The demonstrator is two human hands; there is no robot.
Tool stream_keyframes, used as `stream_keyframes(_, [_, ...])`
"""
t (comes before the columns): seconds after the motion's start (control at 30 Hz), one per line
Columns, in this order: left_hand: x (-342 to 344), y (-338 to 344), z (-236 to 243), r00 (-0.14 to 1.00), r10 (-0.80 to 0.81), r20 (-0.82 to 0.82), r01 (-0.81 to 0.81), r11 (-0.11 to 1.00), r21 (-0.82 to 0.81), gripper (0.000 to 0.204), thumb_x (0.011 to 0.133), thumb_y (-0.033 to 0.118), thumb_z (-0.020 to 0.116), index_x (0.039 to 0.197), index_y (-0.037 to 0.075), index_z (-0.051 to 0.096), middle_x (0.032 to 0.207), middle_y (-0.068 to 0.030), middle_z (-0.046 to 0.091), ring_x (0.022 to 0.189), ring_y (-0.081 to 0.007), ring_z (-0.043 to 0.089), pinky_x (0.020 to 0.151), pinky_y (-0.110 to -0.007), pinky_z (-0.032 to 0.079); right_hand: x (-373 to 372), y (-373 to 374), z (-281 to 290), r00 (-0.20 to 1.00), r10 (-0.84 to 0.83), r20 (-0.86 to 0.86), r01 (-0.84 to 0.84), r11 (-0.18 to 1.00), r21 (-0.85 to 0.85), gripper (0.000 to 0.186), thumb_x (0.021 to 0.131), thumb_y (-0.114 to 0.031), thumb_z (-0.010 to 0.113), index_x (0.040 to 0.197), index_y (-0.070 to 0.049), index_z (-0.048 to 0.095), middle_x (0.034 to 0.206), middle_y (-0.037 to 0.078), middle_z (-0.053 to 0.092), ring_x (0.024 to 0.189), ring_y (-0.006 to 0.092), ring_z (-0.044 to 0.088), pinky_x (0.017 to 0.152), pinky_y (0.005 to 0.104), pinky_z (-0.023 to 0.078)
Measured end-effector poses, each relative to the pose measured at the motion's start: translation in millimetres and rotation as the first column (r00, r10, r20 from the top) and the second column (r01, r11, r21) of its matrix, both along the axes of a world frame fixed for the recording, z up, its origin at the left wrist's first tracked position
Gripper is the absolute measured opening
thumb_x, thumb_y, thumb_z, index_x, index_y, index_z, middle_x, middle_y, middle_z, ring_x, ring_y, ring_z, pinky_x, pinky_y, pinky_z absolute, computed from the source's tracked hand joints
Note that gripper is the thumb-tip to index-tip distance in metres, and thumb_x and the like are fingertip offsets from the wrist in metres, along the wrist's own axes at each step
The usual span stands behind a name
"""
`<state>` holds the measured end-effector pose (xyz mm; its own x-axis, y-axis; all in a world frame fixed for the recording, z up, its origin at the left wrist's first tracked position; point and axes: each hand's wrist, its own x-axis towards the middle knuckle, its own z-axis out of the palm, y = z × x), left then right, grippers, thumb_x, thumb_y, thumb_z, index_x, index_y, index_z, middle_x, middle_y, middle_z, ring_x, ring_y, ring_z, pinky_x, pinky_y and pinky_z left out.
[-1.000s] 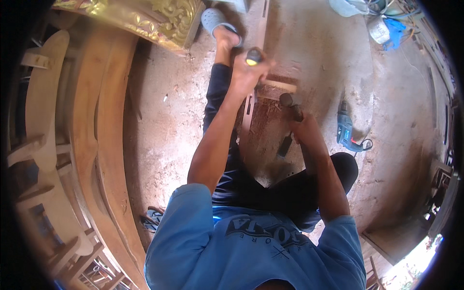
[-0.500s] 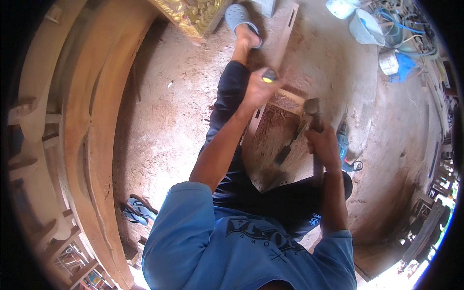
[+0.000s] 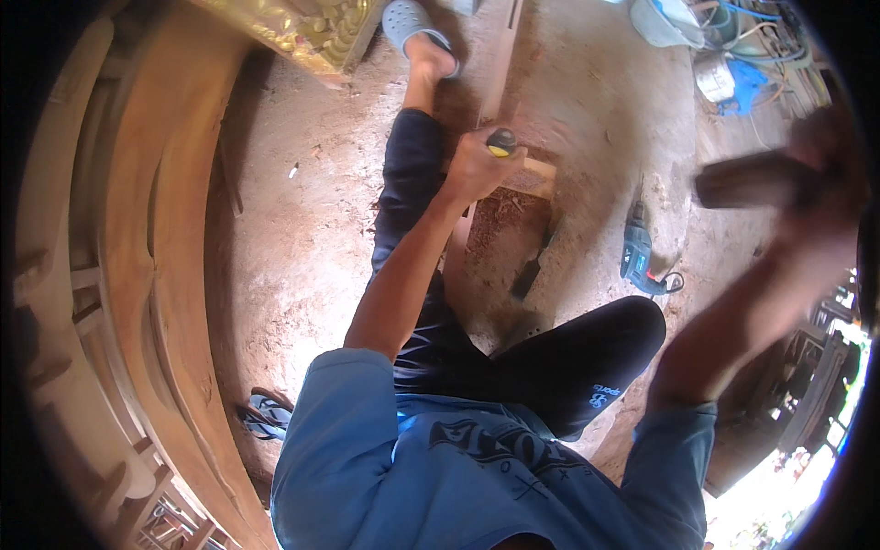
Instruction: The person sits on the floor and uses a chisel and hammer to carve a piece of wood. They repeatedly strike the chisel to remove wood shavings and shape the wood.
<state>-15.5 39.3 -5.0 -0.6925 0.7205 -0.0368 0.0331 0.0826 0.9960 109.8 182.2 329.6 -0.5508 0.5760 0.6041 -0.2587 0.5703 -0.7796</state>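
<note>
My left hand [image 3: 481,170] is closed around a black-and-yellow tool handle [image 3: 501,142], likely a chisel; its blade is hidden. It is over a short wooden block [image 3: 532,179] strewn with shavings, which lies across a long slotted wooden rail [image 3: 497,69]. My right hand [image 3: 820,174], smeared by motion, is raised at the far right and grips a dark mallet [image 3: 747,181]. Beyond the block lies a dark flat tool [image 3: 533,268], too shadowed to make out.
A blue drill [image 3: 636,247] lies right of the block. Long shaped planks [image 3: 151,229] line the left. A gilded carved panel [image 3: 312,27], buckets [image 3: 660,18] and hoses are at the top. Flip-flops [image 3: 268,412] lie lower left. My legs flank the work.
My right hand and the mallet have swung from beside the block up and out to the far right. My left hand stays on the handle over the block, slightly lower in view than at first.
</note>
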Motion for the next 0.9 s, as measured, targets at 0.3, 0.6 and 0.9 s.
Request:
stream_keyframes(0.3, [-3.4, -7.4, -3.6, 0.985, -0.083, 0.153, 0.085, 0.996, -0.006, 0.015, 0.085, 0.012, 0.079, 0.084, 0.005, 0.067, 0.071, 0.0026, 0.063, 0.065, -0.0042, 0.057, 0.057, -0.023, 0.046, 10.3, -28.4, -237.7, 0.655, -0.063, 0.753, -0.048, 0.991, 0.125, 0.03, 0.086, -0.017, 0.066, 0.115, -0.009, 0.063, 0.086, 0.024, 0.069, 0.087, 0.0411, 0.069, 0.077, 0.0505, 0.053])
stream_keyframes(0.6, [-2.5, -10.7, -32.3, 0.961, -0.129, 0.244, 0.122, 0.992, 0.045, 0.019, 0.085, 0.015, 0.08, 0.078, 0.006, 0.065, 0.066, 0.0032, 0.061, 0.059, -0.0035, 0.053, 0.052, -0.024, 0.043, -28.6, -15.6, -103.8, 0.903, -0.227, 0.366, 0.292, 0.947, -0.134, 0.028, 0.091, -0.023, 0.065, 0.072, -0.004, 0.06, 0.056, 0.005, 0.056, 0.05, 0.0125, 0.057, 0.044, 0.0304, 0.041])
stream_keyframes(0.9, [11.9, -38.3, 9.8, 0.997, -0.068, -0.022, 0.063, 0.982, -0.181, 0.016, 0.083, 0.008, 0.077, 0.096, 0.002, 0.07, 0.093, -0.0045, 0.07, 0.081, -0.0217, 0.068, 0.081, -0.037, 0.055, 53.8, -68.6, -270.4, 0.487, 0.131, 0.863, 0.09, 0.976, -0.199, 0.035, 0.086, -0.026, 0.071, 0.105, 0.002, 0.065, 0.093, 0.028, 0.07, 0.091, 0.0457, 0.067, 0.078, 0.0512, 0.052])
